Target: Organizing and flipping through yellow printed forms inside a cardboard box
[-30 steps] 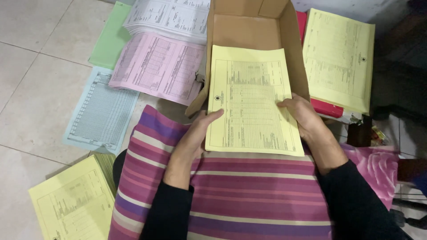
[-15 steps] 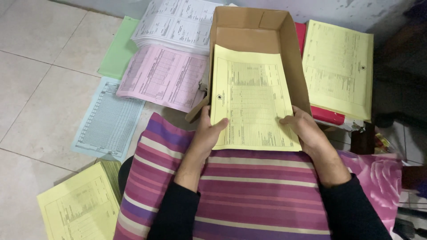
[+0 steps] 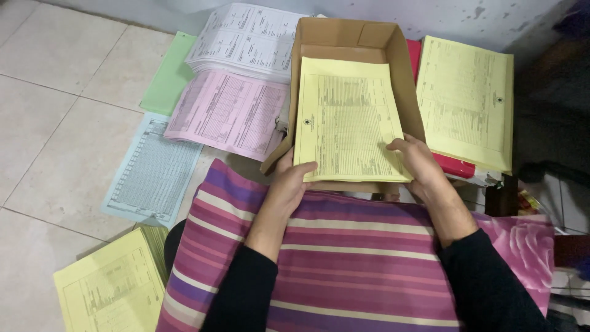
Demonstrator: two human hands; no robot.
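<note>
Both hands hold one stack of yellow printed forms [image 3: 347, 117] by its near short edge, over the open cardboard box [image 3: 344, 38]. The left hand [image 3: 287, 184] pinches the corner at about 7 o'clock of the stack, thumb on top of the paper and the other fingers hidden beneath. The right hand [image 3: 418, 161] takes the corner at about 5 o'clock, its fingers [image 3: 399, 146] curled onto the printed face and closed on the edge. From either grip the stack stretches away toward 12 o'clock: its long axis runs from the person to the far wall of the box, and its short edges lie across. The stack sits inside the box's side walls, and its far edge stops short of the back wall, where bare cardboard shows. Neither hand is clearly nearer; they flank the near edge about evenly.

Under the forearms lies a striped purple and pink cushion [image 3: 344, 258]. At 3 o'clock of the box lies another yellow form stack [image 3: 467, 101] on a red folder [image 3: 458, 166]. At 9 o'clock lie pink forms [image 3: 224, 114], white forms [image 3: 246, 40] and a green sheet [image 3: 165, 77], with a pale blue sheet [image 3: 150, 175] and more yellow forms [image 3: 110, 289] nearer the person.
</note>
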